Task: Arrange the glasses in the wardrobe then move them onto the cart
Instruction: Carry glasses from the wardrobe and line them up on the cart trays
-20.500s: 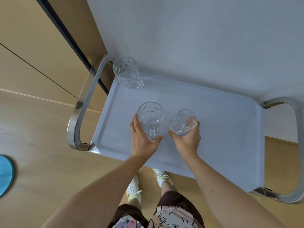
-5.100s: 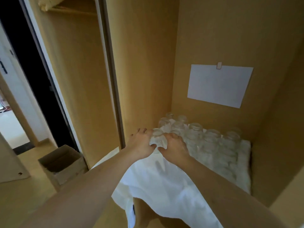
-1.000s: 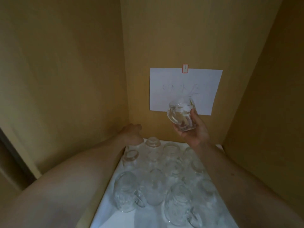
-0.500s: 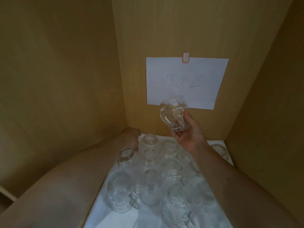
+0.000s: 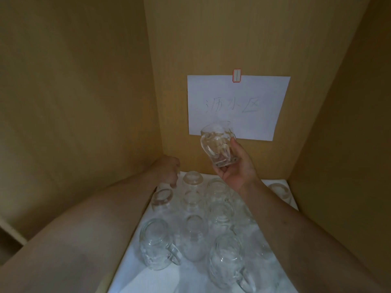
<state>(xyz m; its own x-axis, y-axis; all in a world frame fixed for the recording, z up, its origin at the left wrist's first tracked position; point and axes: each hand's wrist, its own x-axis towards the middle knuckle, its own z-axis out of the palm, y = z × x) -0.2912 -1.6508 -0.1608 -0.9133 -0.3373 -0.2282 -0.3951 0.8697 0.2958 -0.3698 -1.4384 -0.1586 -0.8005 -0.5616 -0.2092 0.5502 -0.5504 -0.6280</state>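
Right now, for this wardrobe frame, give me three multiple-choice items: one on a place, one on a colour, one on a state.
1. Where is the white paper sheet with handwriting?
A. on the back wooden panel
B. lying on the cloth
C. on the left wall

2. What colour is the cloth under the standing clear glasses?
A. red
B. white
C. black

3. How is the lifted clear glass cup held?
A. resting on the cloth
B. gripped by the left hand
C. gripped in the air by the right hand

Answers:
1 A, it hangs from a red-edged clip on the back panel.
2 B, pale cloth shows between the glasses.
3 C, fingers curl round the cup; the left hand is low by the back-left glasses.
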